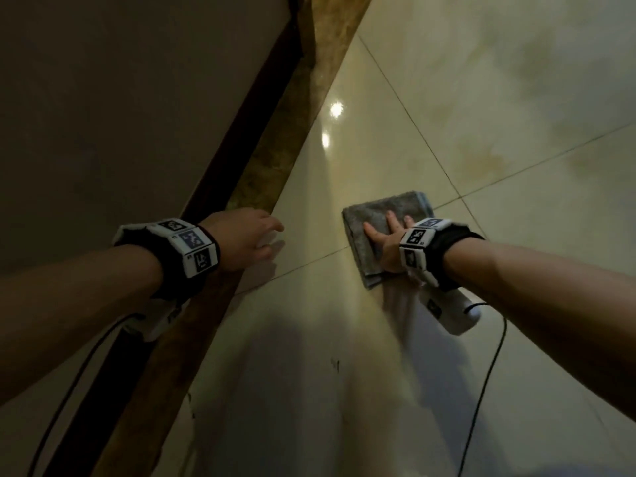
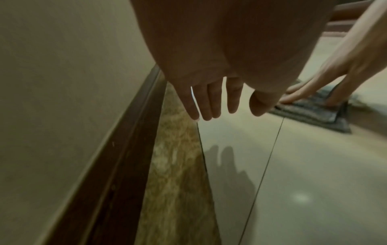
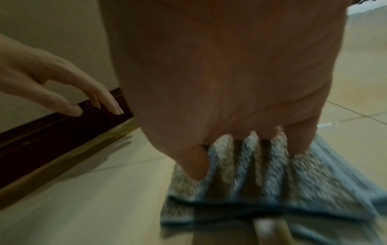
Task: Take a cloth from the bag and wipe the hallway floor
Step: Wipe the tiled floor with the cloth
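Right hand [image 1: 387, 244], fingers spread flat, is pressing the cloth [image 1: 382, 232] at center frame, wiping the floor [image 1: 516, 98]; left hand [image 1: 246, 242] is hovering open, empty; most floor seemingly remaining.

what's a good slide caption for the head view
Right hand presses a folded grey cloth flat on the tiled floor; left hand hovers open beside the baseboard.
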Demonstrator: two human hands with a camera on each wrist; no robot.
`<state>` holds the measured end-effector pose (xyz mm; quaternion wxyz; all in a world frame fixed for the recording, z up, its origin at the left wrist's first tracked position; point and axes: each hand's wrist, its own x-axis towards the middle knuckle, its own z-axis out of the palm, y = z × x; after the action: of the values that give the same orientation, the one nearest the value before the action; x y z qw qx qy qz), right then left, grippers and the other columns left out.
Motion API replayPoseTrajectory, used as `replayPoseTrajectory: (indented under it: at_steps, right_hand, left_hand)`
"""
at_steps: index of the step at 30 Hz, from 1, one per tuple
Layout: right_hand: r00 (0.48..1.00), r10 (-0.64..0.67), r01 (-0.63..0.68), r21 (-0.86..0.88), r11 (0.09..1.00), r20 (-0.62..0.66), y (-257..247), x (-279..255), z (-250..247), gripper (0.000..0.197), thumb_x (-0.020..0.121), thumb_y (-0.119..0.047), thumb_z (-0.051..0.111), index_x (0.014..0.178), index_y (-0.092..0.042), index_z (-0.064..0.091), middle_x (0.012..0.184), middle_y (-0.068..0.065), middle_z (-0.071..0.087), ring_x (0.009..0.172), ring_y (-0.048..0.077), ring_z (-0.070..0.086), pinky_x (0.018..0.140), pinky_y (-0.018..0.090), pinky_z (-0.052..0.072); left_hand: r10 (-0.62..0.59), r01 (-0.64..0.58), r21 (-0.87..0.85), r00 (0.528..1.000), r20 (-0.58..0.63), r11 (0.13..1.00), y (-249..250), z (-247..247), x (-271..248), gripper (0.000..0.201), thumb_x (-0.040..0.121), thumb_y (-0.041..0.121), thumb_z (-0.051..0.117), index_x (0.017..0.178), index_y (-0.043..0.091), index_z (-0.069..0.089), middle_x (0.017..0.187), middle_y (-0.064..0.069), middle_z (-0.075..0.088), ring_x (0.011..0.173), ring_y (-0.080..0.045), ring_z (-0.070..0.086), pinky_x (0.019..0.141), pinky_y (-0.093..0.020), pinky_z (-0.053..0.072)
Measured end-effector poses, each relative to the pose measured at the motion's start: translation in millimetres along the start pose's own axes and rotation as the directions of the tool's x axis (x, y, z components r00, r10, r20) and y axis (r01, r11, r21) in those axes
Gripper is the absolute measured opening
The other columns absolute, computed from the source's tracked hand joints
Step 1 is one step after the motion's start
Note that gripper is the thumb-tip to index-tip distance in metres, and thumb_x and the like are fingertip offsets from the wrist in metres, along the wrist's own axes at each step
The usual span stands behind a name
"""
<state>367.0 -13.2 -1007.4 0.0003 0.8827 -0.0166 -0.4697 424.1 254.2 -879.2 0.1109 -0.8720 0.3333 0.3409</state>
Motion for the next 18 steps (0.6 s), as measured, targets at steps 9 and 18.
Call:
replayPoseTrajectory:
  at_steps: [9,18]
  right_hand:
    - [0.985,-0.087,0.131,-0.309,0.942,0.150,-14.7,-13.2,-44.3,0.090,0.088,-0.034,0.064,0.157,-0.035,0.006,0.156,0.023,0.024,0.129,0.046,0.044,0.095,0.056,0.044]
    - [0.983,-0.122,0.137,-0.105,0.985,0.136,9.7,-44.1,-51.4,0.073,0.100,-0.027,0.053,0.157,-0.011,0.010,0.159,0.027,0.013,0.143,0.042,0.025,0.112,0.046,0.026]
  left_hand:
    - [-0.013,0.005,-0.122,0.998,-0.062,0.993,30.6,-70.5,-10.7,0.048,0.098,0.044,0.047,0.142,0.023,0.045,0.140,-0.001,0.051,0.124,-0.020,0.051,0.099,-0.038,0.046]
    - [0.057,-0.057,-0.022,0.998,-0.019,0.998,40.8,-66.9,20.3,0.048,0.098,0.043,0.047,0.142,0.023,0.045,0.135,-0.003,0.054,0.121,-0.023,0.052,0.093,-0.038,0.048]
